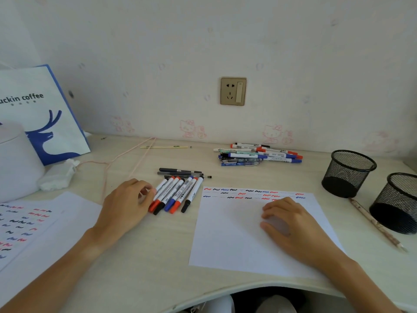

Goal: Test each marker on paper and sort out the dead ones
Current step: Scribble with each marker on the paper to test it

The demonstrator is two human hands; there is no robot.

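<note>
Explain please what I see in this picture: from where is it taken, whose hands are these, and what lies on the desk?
There is one picture, from a camera worn on a person's head, looking down at the desk. No machine: these are bare hands. The left hand touches a row of capped markers but has no marker in its grip. The right hand rests flat on the test paper, which has red, blue and black squiggles on top. A second marker pile lies near the wall, two empty mesh cups and a pencil at right, another scribbled sheet at left.
</note>
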